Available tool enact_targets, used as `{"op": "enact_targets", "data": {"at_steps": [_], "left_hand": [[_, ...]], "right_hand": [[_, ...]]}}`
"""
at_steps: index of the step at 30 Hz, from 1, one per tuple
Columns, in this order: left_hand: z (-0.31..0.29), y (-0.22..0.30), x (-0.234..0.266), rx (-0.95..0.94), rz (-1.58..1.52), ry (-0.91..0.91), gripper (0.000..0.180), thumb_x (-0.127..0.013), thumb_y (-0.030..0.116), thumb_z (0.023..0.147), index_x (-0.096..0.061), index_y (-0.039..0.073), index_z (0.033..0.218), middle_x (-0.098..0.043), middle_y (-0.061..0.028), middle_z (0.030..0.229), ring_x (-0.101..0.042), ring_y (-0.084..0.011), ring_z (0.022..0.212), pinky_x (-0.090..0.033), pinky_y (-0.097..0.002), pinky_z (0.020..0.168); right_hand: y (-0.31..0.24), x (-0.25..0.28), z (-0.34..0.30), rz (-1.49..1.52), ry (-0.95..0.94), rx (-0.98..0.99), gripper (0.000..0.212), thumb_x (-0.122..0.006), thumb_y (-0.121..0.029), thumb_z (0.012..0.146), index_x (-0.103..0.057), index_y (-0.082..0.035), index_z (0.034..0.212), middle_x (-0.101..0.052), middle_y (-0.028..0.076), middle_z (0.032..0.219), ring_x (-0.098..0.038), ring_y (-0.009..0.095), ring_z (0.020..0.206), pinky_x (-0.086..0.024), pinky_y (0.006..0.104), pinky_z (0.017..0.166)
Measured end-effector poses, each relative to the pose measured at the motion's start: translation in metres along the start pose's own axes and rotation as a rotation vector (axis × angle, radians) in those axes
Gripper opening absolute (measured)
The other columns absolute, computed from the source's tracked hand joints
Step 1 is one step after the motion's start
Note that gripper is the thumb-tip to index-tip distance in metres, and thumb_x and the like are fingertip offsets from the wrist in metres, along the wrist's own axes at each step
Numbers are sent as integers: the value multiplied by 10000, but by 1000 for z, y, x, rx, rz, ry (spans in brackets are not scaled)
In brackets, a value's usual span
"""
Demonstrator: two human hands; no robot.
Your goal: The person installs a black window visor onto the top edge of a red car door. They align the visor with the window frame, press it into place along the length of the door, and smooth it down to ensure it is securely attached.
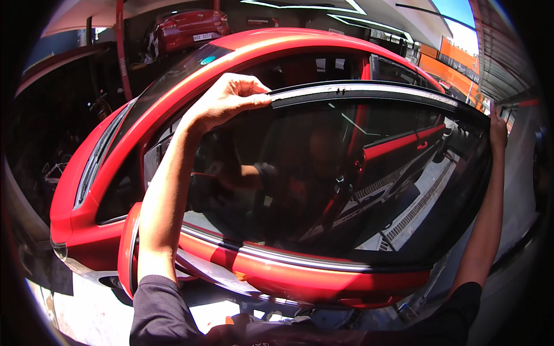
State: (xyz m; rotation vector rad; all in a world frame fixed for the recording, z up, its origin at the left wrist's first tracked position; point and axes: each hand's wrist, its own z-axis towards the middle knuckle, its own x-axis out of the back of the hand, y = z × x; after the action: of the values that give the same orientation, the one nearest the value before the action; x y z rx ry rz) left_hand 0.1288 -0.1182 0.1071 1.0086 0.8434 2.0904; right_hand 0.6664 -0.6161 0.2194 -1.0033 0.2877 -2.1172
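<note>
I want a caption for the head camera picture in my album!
Red car, dark door window: left hand gripping the top edge, right hand at the rear edge.

glossy metal door (329,286), smooth glass (288,179)

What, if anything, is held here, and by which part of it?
The car door, by its black window frame: left hand pinching the top edge, right hand at the rear edge, grip unclear.
</note>
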Motion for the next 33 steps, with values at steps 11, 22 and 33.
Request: {"op": "enact_targets", "data": {"at_steps": [11, 22, 33], "left_hand": [[1, -14, 11, -82, -47, 9, 247, -706, 280, 945, -723, 46, 1022, -672, 32, 882, -558, -22, 844, -449, -206, 764], [5, -10, 3, -22, 86, 37, 219, -766, 238, 896, -683, 37, 923, -672, 9, 836, -598, -40, 801, -470, -216, 755], [7, -14, 0, -107, -6, 82, 278, -677, 318, 964, -710, 42, 941, -650, 42, 835, -560, -41, 798, -441, -220, 738]], "right_hand": [[13, -17, 0, 209, 191, 182, 752, -459, -676, 957, -653, 43, 853, -530, 67, 680, -510, 150, 698, -436, 329, 763], [-1, -15, -14, 90, 240, 86, 778, -440, -719, 936, -687, 9, 818, -655, 104, 777, -622, 187, 782, -458, 328, 802], [18, -8, 3, 94, 150, 98, 809, -425, -744, 927, -634, 21, 765, -581, 81, 718, -552, 174, 726, -443, 336, 792]]}}
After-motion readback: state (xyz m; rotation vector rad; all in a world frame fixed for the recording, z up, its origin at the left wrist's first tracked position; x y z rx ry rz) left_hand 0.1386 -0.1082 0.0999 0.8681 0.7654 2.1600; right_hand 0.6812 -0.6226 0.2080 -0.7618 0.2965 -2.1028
